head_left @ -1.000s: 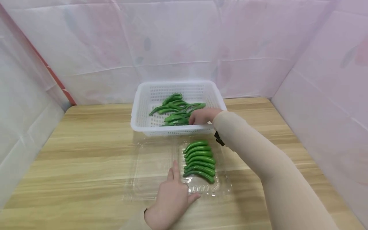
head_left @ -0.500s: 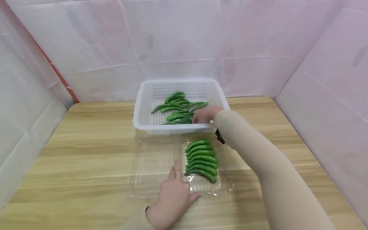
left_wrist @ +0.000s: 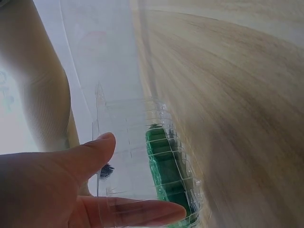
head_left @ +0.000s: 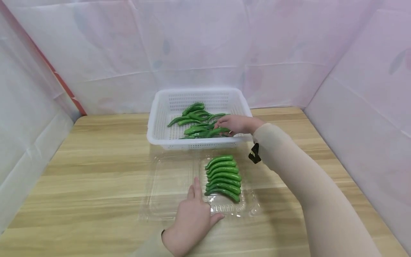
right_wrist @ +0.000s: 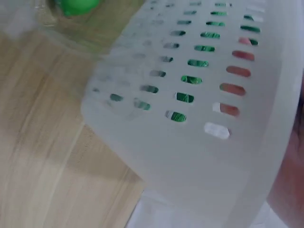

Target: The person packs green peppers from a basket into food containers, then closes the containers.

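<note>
My right hand point(head_left: 237, 124) is inside the white slotted basket point(head_left: 199, 142), its thumb and fingers pinching a green chili pepper point(head_left: 218, 132) over the loose pile. In the right wrist view the basket's wall point(right_wrist: 185, 156) hides most of that hand. My left hand point(head_left: 193, 216), fingers straight, rests on the middle fold and front edge of a clear hinged plastic box point(head_left: 170, 189). The box's right half holds several green peppers point(head_left: 224, 175) in a neat row. In the left wrist view the peppers point(left_wrist: 164, 159) show through the clear wall, beside my extended finger.
More green peppers point(head_left: 194, 116) lie loose in the basket, which stands directly behind the box. Both sit on a wood-grain table point(head_left: 96, 178). Pale patterned sheeting point(head_left: 199, 43) encloses the back and sides.
My right hand has risen slightly and shifted right inside the basket, with a pepper now showing in its fingers. The left hand and the row of peppers have stayed put.
</note>
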`<action>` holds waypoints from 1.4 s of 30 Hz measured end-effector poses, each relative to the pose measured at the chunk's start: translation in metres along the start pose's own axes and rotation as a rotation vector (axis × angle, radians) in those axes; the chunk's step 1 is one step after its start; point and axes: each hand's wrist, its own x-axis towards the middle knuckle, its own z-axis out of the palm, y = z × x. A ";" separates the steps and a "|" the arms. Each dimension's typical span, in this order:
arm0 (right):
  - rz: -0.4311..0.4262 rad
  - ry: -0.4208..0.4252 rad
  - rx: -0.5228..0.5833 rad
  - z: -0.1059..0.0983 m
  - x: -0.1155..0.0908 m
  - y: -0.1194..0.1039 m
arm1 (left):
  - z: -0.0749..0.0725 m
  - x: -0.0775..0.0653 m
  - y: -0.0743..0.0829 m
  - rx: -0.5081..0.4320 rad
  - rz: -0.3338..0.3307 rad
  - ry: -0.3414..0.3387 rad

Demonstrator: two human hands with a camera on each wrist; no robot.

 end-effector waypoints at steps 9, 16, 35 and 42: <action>-0.072 0.219 -0.166 0.003 -0.018 0.014 | 0.003 -0.002 0.000 -0.021 -0.013 0.005; -0.174 0.348 -0.226 0.021 -0.048 0.011 | 0.002 0.000 0.000 -0.041 -0.014 -0.031; -0.257 0.309 -0.607 0.132 -0.104 0.009 | 0.001 0.000 -0.002 -0.033 -0.005 0.031; -0.202 0.288 -0.658 0.158 -0.107 0.013 | 0.001 0.000 -0.002 -0.044 -0.001 0.088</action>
